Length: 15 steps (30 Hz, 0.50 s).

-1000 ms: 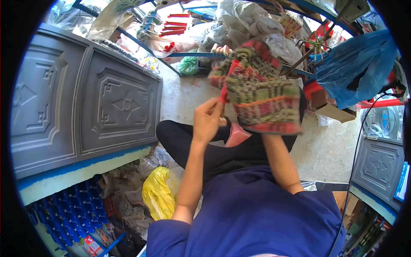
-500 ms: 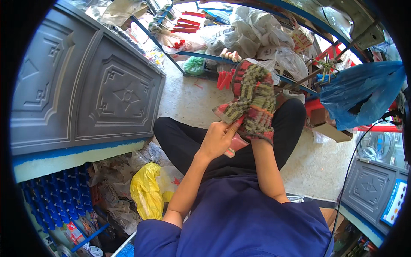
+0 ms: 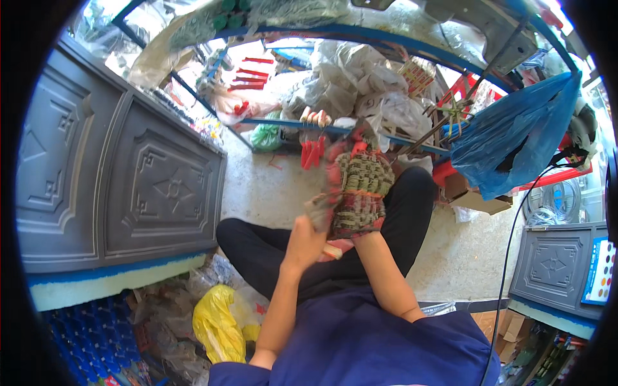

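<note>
Small cluttered shop or market stall, goods piled all round. Blue metal rack (image 3: 360,128) heaped with clear plastic bags of stock (image 3: 360,77). Red items (image 3: 248,74) laid out in rows behind. Blue plastic bag (image 3: 515,141) hanging at right. Grey embossed metal panels (image 3: 161,186) at left. Blue crates (image 3: 90,334) below them. Bare concrete floor (image 3: 270,193). Cardboard box (image 3: 476,202) on floor.

Our left hand (image 3: 304,241): raised in front of our chest, fingers curled closed in a grip, wrist straight, forearm rising bare from the lower edge. Our right hand (image 3: 362,222): held just beside the left and a little higher; mostly hidden, so we cannot tell how its fingers stand. Right forearm bare, slanting up from the elbow at our right side. Legs crossed beneath both arms.
</note>
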{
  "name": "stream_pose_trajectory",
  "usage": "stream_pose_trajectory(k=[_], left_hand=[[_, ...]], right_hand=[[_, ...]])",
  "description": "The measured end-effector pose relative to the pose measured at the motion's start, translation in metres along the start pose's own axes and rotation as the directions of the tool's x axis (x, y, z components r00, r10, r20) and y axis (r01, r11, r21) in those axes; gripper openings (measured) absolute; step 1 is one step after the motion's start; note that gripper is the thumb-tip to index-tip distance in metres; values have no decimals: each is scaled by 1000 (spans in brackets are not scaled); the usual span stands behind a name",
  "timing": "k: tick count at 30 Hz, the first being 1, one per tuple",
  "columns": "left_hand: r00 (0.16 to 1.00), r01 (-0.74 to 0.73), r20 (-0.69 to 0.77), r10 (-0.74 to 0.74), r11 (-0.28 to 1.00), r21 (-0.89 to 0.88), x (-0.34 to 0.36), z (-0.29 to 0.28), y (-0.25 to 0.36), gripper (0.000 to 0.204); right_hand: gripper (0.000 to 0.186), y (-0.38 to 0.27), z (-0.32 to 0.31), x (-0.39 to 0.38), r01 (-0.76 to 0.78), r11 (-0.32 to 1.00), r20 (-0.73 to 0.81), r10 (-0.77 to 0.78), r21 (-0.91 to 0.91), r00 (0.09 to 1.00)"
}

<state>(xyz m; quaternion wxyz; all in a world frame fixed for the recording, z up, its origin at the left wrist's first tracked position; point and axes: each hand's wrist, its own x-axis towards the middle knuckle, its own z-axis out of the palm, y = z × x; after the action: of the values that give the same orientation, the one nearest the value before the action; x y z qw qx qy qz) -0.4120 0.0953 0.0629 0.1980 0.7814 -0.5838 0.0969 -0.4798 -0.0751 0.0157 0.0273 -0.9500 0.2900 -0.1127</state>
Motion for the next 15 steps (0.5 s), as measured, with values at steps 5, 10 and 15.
stream_pose_trajectory(k=[5, 10, 15], left_hand=[[794, 494, 563, -229, -297, -817, -2, -34, 31, 32], [869, 494, 482, -112, 152, -856, 11, -58, 29, 38], [876, 446, 348, -334, 289, -847, -7, -46, 8, 23]], right_hand=[[59, 3, -11, 43, -113, 992, 147, 103, 62, 984], [60, -30, -40, 20, -200, 965, 375, 125, 169, 919], [58, -13, -2, 20, -114, 962, 357, 19, 249, 934]])
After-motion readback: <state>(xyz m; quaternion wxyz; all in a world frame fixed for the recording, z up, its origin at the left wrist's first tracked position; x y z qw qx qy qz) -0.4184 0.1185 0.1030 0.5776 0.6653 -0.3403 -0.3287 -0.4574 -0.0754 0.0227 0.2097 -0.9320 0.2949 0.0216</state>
